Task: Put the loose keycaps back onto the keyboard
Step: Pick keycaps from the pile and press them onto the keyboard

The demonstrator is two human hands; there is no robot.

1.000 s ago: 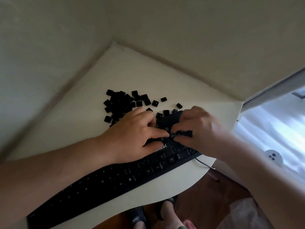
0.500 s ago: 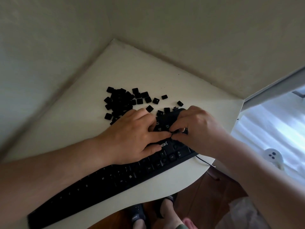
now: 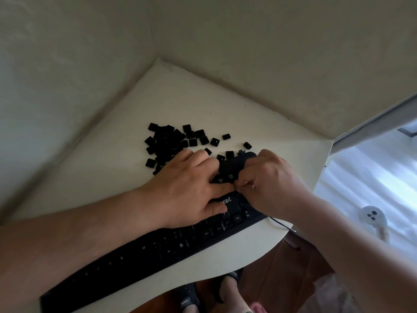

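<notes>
Both hands' fingers [image 3: 222, 188] meet, curled, over the keyboard [image 3: 171, 249]; any grip is hidden. Keycaps [image 3: 171, 141] lie at 11 o'clock.

Corner setting, dim, lit by daylight from 3 o'clock. Two plain pale greenish-grey walls [image 3: 259, 41] meet at a vertical seam toward 12 o'clock. Cream table [image 3: 185, 102], wedged into the corner, front edge curved at 5 o'clock. Window frame [image 3: 370, 125], pale, slanting at 2 o'clock; beneath it bright white sheer curtain [image 3: 365, 177] in soft folds. Reddish-brown wood floor [image 3: 293, 274] at 5 to 6 o'clock, below the table edge. White round fitting [image 3: 373, 216] with three dark holes at 4 o'clock.
</notes>
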